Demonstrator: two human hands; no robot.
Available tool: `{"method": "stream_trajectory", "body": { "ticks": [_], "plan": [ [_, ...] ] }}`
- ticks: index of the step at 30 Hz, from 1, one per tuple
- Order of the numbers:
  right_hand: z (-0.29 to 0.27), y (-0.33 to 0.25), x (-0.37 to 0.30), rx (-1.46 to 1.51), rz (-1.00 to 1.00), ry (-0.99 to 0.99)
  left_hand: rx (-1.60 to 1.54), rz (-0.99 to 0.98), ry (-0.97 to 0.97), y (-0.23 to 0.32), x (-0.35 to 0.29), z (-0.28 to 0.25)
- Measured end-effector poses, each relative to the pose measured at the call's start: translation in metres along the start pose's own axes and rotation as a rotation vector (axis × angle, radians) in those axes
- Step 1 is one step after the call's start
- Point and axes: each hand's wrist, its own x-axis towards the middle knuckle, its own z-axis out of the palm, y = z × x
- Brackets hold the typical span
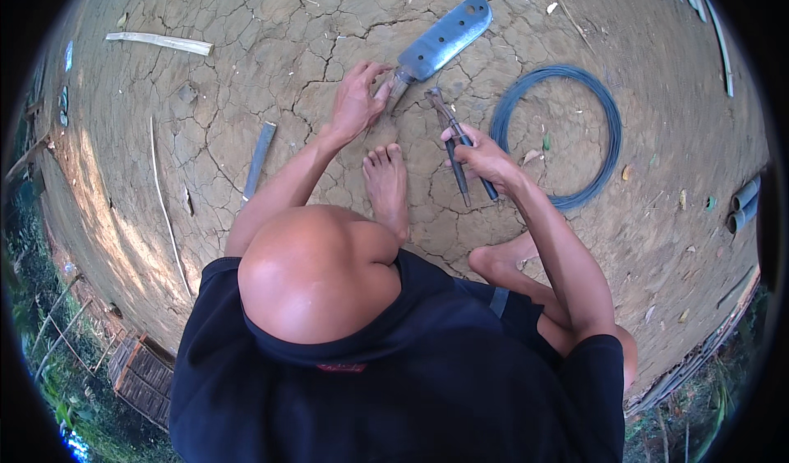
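On the cracked dry ground [271, 44], we sit low with one bare foot [386, 184] stretched forward between our two hands. Our left hand [357, 101] lies flat and mostly open on the earth, with the fingers spread. The fingertips touch the handle end of a big cleaver-like knife [444, 40]. The hand does not close around the handle; it only rests against it. The blade of the knife points away from us, toward the far side of the ground, and it lies flat.

Our right hand [485, 159] is closed around the dark handles of a pair of pliers [452, 138]. The metal nose of the pliers points toward the knife handle and is near it, but we cannot tell if they touch. We also cannot tell if the nose is gripping anything.

Just beside the right hand, on its outer side, a coil of thin blue-grey wire [557, 134] lies in a round loop on the ground. The coil looks whole and tidy; we see no cut piece of wire near the hands.

As we judge it, the work is at an early point: the tools are gathered and one is in the hand, but nothing is yet bound, cut or joined.

Further to the left lie a short flat grey strip [259, 159] and a thin pale stick [164, 208]. A split piece of pale wood [160, 42] lies at the far left side.
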Motion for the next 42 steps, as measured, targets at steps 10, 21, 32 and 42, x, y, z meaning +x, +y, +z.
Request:
{"method": "stream_trajectory", "body": {
  "ticks": [10,21,32,42],
  "plan": [
    [0.011,-0.002,0.003,0.072,-0.011,-0.049,0.012,0.256,-0.275,-0.001,0.05,-0.009],
    [-0.002,-0.019,0.026,0.141,-0.043,-0.173,-0.087,0.195,-0.19,-0.007,0.043,-0.002],
    [-0.012,-0.016,0.036,0.115,-0.089,-0.186,-0.127,0.034,-0.227,-0.01,0.045,0.004],
    [0.007,0.003,0.056,-0.034,0.009,-0.023,-0.221,0.062,-0.294,-0.02,0.048,0.002]
  ]
}}
